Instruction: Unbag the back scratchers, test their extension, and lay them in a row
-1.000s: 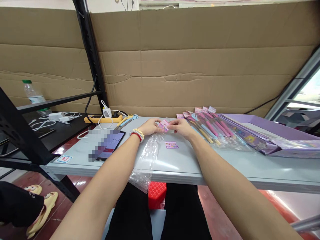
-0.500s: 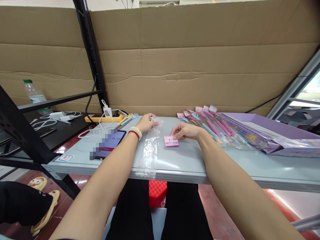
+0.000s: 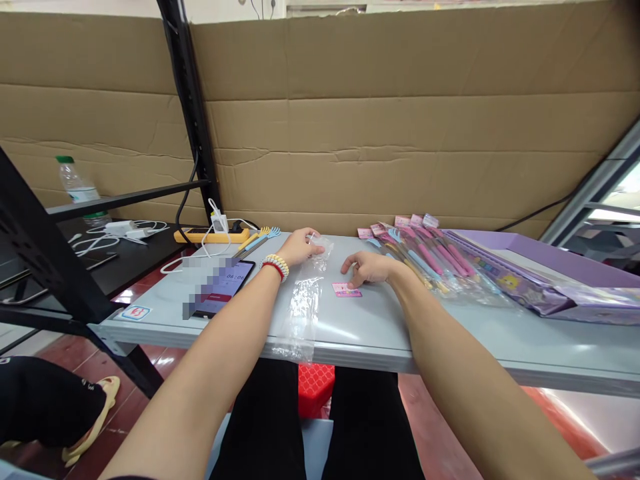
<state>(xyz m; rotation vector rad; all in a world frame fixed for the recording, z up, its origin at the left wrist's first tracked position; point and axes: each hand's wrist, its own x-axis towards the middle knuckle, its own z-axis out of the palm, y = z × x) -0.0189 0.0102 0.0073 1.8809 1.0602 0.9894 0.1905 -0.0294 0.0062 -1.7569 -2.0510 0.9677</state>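
Note:
My left hand [image 3: 301, 247] pinches the top end of a long clear plastic bag [image 3: 305, 293], which stretches flat toward the table's front edge. A small pink printed card [image 3: 347, 290] lies on the table to the bag's right. Over the card's upper edge is my right hand [image 3: 369, 268], thumb and fingers apart and nothing gripped; a fingertip appears to touch the card. Beyond my left hand are several forks with yellow and blue handles [image 3: 260, 239]. Right of my right hand, several bagged pink and blue utensils [image 3: 425, 250] with pink header cards lie in a pile.
A purple box [image 3: 505, 250] stands at the table's right. To the left are a phone [image 3: 227, 287], a yellow power strip [image 3: 200, 237] and white cables. A black metal post [image 3: 193, 113] rises at the left; cardboard [image 3: 350, 127] walls the back. Another person's leg [image 3: 45, 403] shows lower left.
My right hand has let go of the pink card, which now lies flatter on the table, and its fingers have spread. My left hand keeps its hold on the bag.

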